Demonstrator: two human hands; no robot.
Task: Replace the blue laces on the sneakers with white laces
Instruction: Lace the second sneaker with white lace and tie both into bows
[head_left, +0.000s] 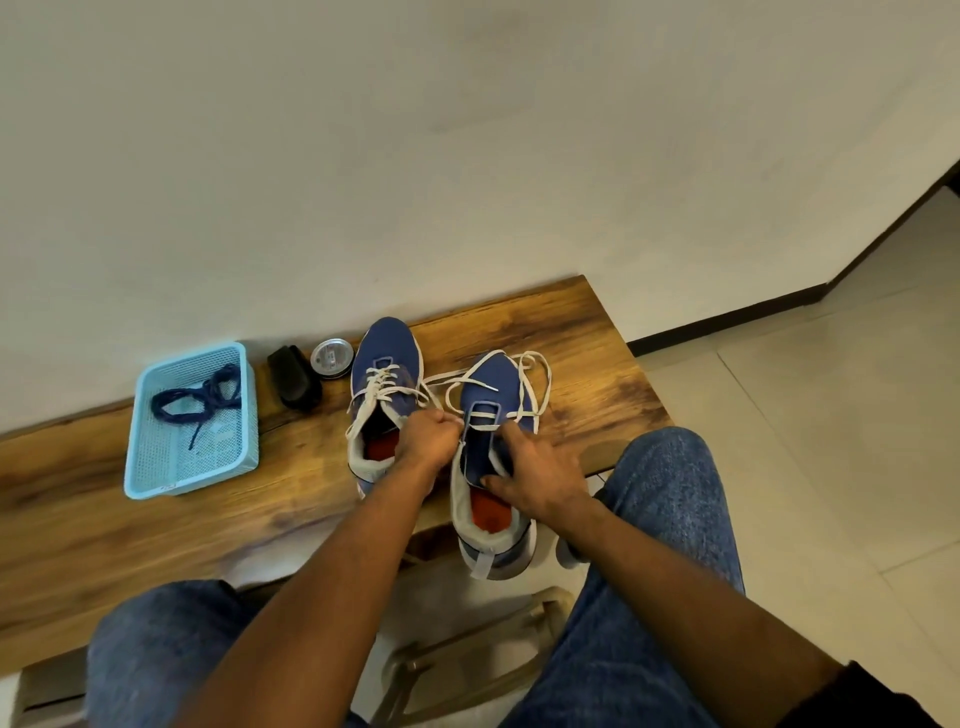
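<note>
Lacing the right sneaker (493, 457) on tabletop (597, 364) w/ white lace (524, 389): left hand (431, 441) is pinching its end, right hand (540, 478) is gripping the tongue. Next: thread next eyelet, prob. Blue laces (200, 402) are lying in basket (150, 467).

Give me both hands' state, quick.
Left hand: fist pinching the white lace beside the right sneaker.
Right hand: gripping that sneaker's collar, thumb inside.
</note>
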